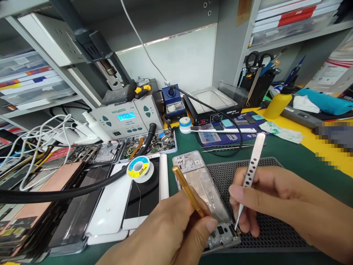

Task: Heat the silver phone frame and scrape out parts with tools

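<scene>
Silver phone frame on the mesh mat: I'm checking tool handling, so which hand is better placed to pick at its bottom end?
Probably the right hand: its silver perforated tweezers already point tip-down at the silver phone frame's bottom end. The left hand holds a gold pen-shaped tool lying across the frame.
</scene>
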Action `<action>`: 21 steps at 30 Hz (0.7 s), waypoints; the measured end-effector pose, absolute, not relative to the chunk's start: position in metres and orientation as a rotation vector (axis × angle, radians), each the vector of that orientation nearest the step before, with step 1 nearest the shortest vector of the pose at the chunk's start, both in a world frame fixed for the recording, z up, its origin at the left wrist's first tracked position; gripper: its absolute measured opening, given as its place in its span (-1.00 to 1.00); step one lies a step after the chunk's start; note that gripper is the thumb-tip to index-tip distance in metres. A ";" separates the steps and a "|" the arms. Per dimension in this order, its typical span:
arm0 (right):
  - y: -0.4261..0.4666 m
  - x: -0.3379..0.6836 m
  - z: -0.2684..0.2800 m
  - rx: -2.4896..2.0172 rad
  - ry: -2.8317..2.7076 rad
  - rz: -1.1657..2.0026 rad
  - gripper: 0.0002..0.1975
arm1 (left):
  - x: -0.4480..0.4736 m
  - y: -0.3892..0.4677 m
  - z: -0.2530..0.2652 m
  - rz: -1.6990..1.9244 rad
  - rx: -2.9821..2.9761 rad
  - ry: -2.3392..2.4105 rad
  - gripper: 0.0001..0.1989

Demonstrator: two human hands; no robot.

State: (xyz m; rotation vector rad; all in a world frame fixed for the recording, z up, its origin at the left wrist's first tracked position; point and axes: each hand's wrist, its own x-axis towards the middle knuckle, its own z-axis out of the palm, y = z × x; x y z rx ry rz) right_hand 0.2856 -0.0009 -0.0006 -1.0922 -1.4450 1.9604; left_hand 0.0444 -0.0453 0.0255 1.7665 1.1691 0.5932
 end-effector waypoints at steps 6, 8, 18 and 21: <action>-0.003 0.284 0.002 -1.163 -1.425 1.919 -0.77 | 0.043 -0.043 0.019 0.601 1.751 1.150 -0.83; -0.001 0.285 -0.002 -1.155 -1.411 1.918 -0.79 | 0.045 -0.041 0.018 0.645 1.762 1.131 -0.74; -0.003 0.290 -0.010 -1.095 -1.405 1.970 -0.86 | 0.041 -0.041 0.001 0.574 2.044 1.119 -0.75; -0.004 0.288 -0.008 -1.100 -1.447 1.939 -0.84 | 0.036 -0.045 -0.008 0.587 2.141 1.097 -0.79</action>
